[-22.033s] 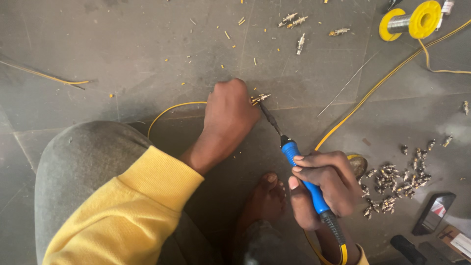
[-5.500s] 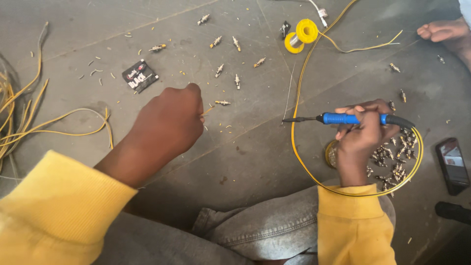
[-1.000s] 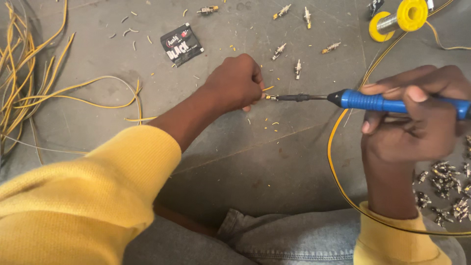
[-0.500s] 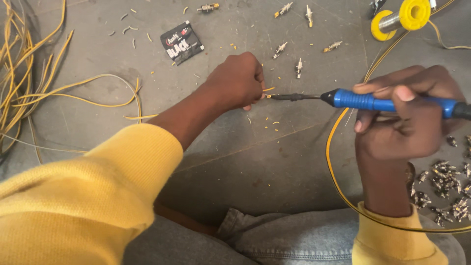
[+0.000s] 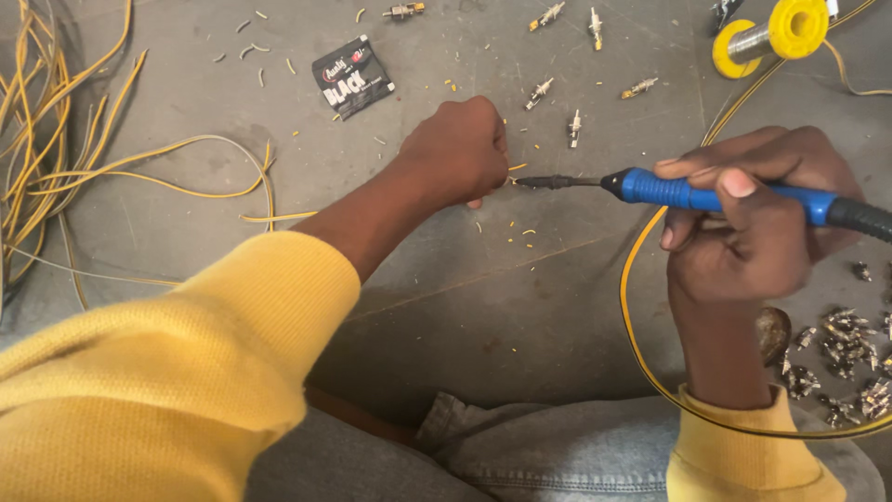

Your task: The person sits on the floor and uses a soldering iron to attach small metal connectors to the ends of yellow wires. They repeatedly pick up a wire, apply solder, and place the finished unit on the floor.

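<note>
A blue handle with a black rear end is seen on the iron [image 5: 706,192]; yellow is noted on the sleeves [image 5: 177,372], the wires [image 5: 56,139] and the spool [image 5: 794,26]; the sachet [image 5: 352,76] is black with white and red print; the floor [image 5: 446,279] is grey; the jeans [image 5: 557,455] are pale blue; the connectors [image 5: 836,363] are silvery.

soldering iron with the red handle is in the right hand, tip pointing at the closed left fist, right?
Not quite: the soldering iron has a blue handle, not red, as the head view shows. The rest holds: the right hand grips it, and its tip points at the closed left hand.
</note>
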